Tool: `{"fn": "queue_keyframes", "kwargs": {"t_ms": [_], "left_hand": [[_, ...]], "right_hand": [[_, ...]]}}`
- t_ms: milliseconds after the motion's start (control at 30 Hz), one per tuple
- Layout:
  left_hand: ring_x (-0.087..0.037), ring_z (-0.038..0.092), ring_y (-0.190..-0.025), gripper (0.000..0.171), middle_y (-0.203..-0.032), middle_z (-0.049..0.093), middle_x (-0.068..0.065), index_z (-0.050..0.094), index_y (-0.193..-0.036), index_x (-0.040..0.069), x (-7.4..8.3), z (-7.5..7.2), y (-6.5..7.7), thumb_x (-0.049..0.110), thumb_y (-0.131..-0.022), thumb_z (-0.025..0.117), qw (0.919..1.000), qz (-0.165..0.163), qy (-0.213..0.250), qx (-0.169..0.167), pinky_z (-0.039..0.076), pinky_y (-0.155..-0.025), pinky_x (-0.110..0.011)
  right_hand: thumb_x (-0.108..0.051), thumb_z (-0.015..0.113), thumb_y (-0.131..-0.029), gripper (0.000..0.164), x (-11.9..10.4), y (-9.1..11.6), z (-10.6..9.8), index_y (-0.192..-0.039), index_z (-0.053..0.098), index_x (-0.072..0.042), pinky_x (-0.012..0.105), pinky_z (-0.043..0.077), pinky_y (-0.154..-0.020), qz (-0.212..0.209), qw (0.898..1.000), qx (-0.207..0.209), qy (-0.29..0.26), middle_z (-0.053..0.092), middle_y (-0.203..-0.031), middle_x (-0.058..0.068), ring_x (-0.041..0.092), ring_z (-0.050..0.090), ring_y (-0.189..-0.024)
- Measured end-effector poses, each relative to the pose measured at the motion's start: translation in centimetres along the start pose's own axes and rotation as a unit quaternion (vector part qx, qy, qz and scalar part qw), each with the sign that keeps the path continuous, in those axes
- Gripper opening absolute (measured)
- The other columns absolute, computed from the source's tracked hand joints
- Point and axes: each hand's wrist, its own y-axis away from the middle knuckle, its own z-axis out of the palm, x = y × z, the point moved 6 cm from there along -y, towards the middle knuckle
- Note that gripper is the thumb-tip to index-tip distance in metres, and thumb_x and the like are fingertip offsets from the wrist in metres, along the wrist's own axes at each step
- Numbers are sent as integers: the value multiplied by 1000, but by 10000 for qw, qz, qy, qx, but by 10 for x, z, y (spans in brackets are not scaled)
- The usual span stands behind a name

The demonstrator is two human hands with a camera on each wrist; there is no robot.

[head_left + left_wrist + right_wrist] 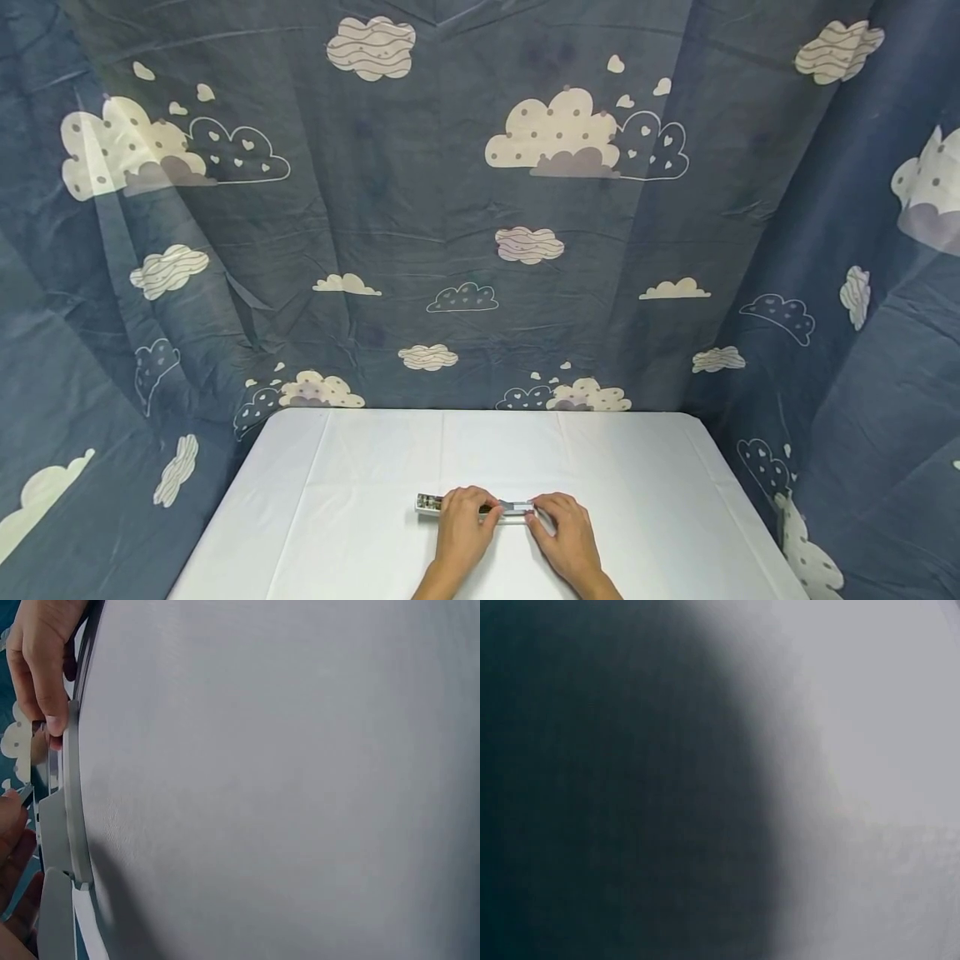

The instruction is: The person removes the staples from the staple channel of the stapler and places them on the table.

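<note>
A stapler (pixel 429 503) with a patterned top lies lengthwise across the white table, its upper part apart from its pale base. Near its middle my left hand (pixel 465 527) grips it, with thumb and fingers bent around the body. At the right end of the stapler, my right hand (pixel 567 532) pinches the metal part between thumb and fingers. In the left wrist view the pale base (pixel 73 765) runs along the left side, with the right hand (pixel 43 664) above and the left fingers (pixel 15 859) at the edge. Whether staples sit inside is hidden. The right wrist view shows only dark blur and white surface.
The white table (pixel 360 454) has rounded back corners and faint fold lines. Behind it and at both sides hangs a dark blue curtain (pixel 420 208) printed with clouds and hearts.
</note>
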Motion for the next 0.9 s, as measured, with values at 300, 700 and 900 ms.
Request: {"fn": "queue_keyframes", "kwargs": {"t_ms": [300,700,900], "left_hand": [[-14,68,-97,8,-94,75,11,78,-88,23,1,6,-2,28,-86,83,9996,-120,131,205,46,-103,-49],[-12,68,-96,7,-91,73,13,78,-88,23,1,1,-4,30,-89,80,9971,-176,644,368,46,-103,-49],[-10,67,-92,5,-91,73,14,77,-88,24,-2,-5,-6,25,-88,82,9943,-178,916,522,49,-97,-47]], "right_hand": [[-32,80,-88,17,4,-5,2,-103,77,-25,56,45,-107,120,9996,-238,-51,75,-107,-8,22,65,-114],[-30,81,-86,17,5,-7,1,-101,78,-24,54,47,-103,-83,10000,-43,-7,76,-104,-8,21,65,-111],[-29,82,-84,18,3,-6,0,-101,78,-24,54,48,-101,-179,9998,120,26,76,-104,-8,21,66,-110]]}}
